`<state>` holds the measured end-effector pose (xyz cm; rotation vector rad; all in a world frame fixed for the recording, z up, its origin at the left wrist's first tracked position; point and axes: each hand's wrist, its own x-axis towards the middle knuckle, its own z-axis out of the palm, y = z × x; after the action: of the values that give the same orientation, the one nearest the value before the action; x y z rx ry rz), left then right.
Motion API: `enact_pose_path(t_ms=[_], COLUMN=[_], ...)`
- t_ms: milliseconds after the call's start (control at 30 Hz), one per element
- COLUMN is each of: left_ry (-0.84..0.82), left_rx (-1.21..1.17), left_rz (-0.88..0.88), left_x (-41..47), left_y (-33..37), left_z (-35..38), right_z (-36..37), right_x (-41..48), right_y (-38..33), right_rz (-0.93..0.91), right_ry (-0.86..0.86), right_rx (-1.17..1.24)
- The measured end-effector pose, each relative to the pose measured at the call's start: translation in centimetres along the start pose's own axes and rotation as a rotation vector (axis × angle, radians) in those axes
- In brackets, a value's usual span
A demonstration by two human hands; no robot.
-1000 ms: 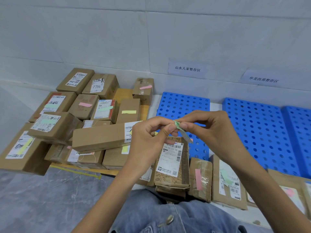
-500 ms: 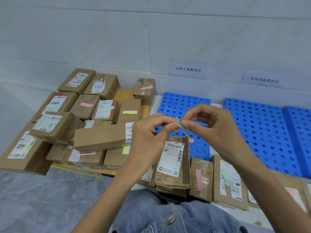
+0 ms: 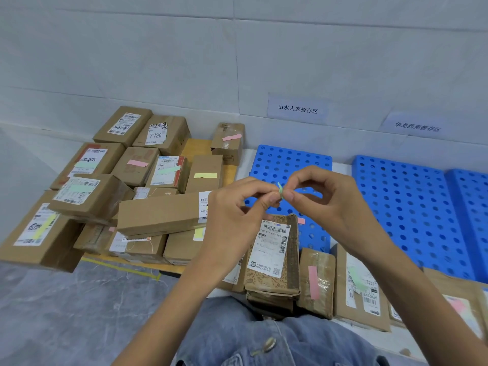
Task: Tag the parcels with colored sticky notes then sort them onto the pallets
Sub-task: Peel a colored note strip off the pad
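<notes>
My left hand [image 3: 237, 215] and my right hand [image 3: 324, 204] meet in mid-air, and both pinch a small green sticky note [image 3: 280, 190] between thumb and fingertips. Only a thin strip of the note shows. Right below the hands a patterned brown parcel [image 3: 274, 262] with a white shipping label leans on my lap, with no coloured note visible on it. Blue perforated pallets [image 3: 412, 212] lie on the floor behind and to the right. A pile of cardboard parcels [image 3: 158, 212], many bearing pink, green or yellow notes, sits on the left.
A row of tagged parcels stands by my knees: one with a pink note [image 3: 315, 282], one with a green note [image 3: 360, 286]. Two paper signs [image 3: 298, 109] hang on the white wall above the pallets. Grey floor [image 3: 66, 313] lies at lower left.
Both hands have risen slightly and drawn closer together. The green note shows less of its length and now sits tighter between the fingertips.
</notes>
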<state>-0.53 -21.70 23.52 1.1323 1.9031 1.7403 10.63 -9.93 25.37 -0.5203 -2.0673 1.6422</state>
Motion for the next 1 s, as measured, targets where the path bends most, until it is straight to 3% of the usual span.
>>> enact_pose_path(t_ms=[300,667,1000], left_ry=[0.002,-0.02,-0.039], left_rx=[0.007,-0.312,-0.291], left_rz=[0.001,-0.231,-0.216], left_x=[0.0,-0.1,-0.1], left_y=[-0.3,0.2,0.0], left_z=[0.2,0.4,0.3], right_z=[0.0,0.5,0.2], right_x=[0.1,0.2,0.1], right_y=[0.2,1.1,0.8], right_rz=[0.0,-0.125,0.008], right_ry=[-0.038,0.026,0.004], right_rx=[-0.062,-0.226,-0.045])
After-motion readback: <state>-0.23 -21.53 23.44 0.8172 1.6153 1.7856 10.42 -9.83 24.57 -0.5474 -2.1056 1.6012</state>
